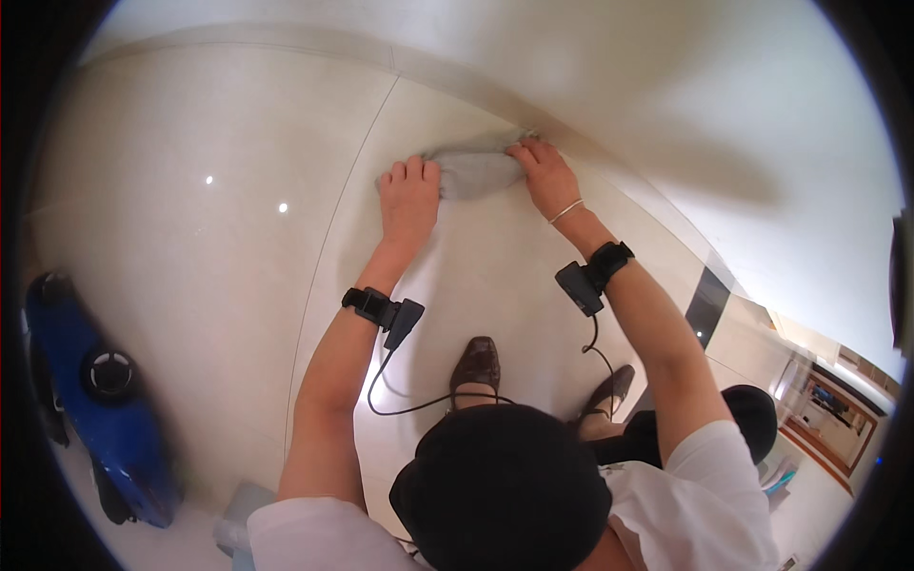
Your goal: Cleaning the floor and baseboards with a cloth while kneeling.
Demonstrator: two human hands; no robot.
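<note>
A grey cloth (pixel 475 175), bunched and stretched sideways, lies low over the pale tile floor close to the foot of the white wall. My left hand (pixel 410 196) grips its left end with the fingers curled over it. At the cloth's right end, beside the skirting, my right hand (pixel 548 175) pinches the gathered fabric. The thumbs and the cloth's underside are hidden. Each wrist carries a black strapped device with a cable; the left device (pixel 400 317) and the right device (pixel 585 285) both face inward.
The white wall (pixel 685 93) with its skirting (pixel 493 93) curves around the front and right. A blue ride-on toy car (pixel 107 414) stands at far left. My brown shoes (pixel 477 362) are on the floor below the cloth. A wood-framed opening or mirror (pixel 832 421) shows at right.
</note>
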